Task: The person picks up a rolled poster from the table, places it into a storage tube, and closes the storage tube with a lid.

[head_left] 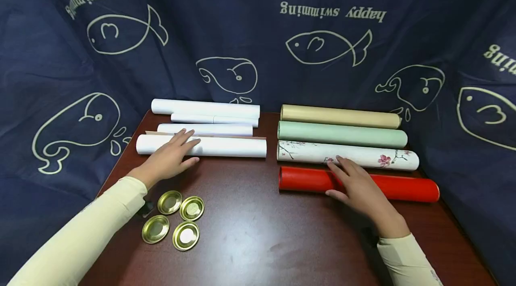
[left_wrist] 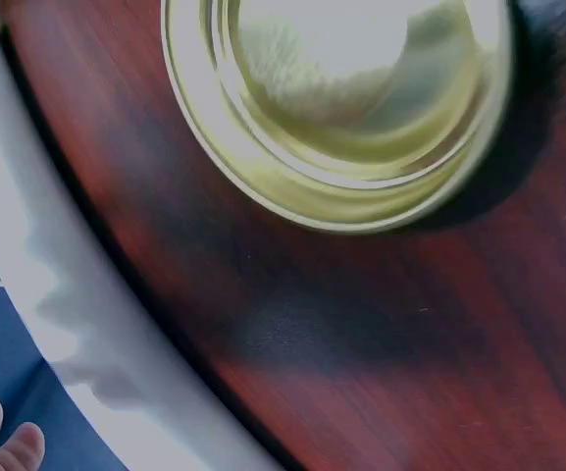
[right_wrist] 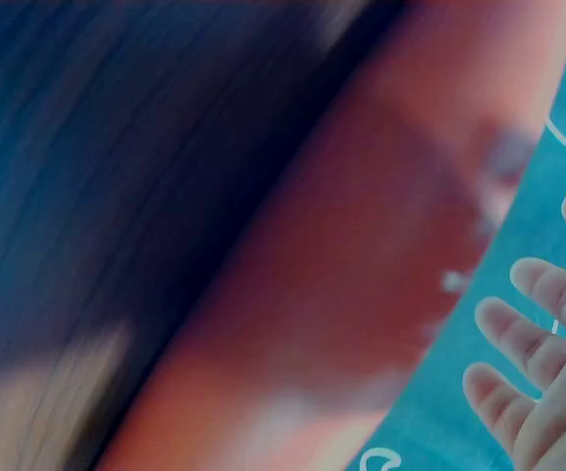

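My left hand is over the front white paper roll, fingers spread and nearly straight. In the left wrist view that roll curves down the left side, with a few fingertips beyond it. My right hand is over the red tube, its fingers extended toward the white tube with pink blossoms. The right wrist view shows the red tube blurred and close, with straight fingers past its edge. Neither hand grips anything.
Several shallow gold metal lids lie near my left forearm. Behind the front roll are more white rolls. A green tube and a tan tube lie at the back right. Dark blue cloth surrounds the brown table.
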A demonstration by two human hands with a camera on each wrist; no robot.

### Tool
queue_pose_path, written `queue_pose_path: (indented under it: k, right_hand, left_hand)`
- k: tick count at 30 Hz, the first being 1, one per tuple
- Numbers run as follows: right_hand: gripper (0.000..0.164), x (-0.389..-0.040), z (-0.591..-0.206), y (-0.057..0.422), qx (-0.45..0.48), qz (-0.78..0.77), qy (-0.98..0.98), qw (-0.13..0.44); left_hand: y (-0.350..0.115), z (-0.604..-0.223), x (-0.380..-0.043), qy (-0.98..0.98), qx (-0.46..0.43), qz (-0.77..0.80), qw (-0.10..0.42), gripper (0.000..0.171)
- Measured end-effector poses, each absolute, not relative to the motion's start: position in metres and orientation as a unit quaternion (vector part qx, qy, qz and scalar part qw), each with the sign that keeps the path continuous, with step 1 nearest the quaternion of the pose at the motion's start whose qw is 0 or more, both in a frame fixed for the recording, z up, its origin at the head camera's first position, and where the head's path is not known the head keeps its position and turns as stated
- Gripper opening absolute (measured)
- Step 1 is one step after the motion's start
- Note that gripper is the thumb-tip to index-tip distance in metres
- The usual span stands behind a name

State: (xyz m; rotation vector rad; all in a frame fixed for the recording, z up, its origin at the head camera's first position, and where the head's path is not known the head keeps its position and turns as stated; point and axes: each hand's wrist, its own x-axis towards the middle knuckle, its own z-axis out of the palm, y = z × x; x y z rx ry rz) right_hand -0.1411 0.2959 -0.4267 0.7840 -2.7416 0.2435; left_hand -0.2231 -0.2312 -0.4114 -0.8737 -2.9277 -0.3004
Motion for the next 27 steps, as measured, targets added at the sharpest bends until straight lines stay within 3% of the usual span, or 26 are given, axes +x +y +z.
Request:
queue_pose_path:
  k: [10,23,27]
  right_hand:
    - [0.079,-0.161,-0.435,0.276,0.312,0.119,-0.936,0.11]
    - [0.067,-0.164,-0.449,0.273,0.285,0.176,-0.94,0.063]
    - [0.066,-0.165,-0.444,0.273,0.275,0.179,-0.944,0.038]
  left_hand:
    - [-0.222,-0.414,-0.252,-0.949,-0.301,-0.076,0.06,0.062]
    - [-0.223,-0.426,-0.268,-0.964,-0.252,-0.082,-0.004,0.064]
    - [-0.221,-0.428,-0.265,-0.961,-0.263,-0.082,-0.002,0.06]
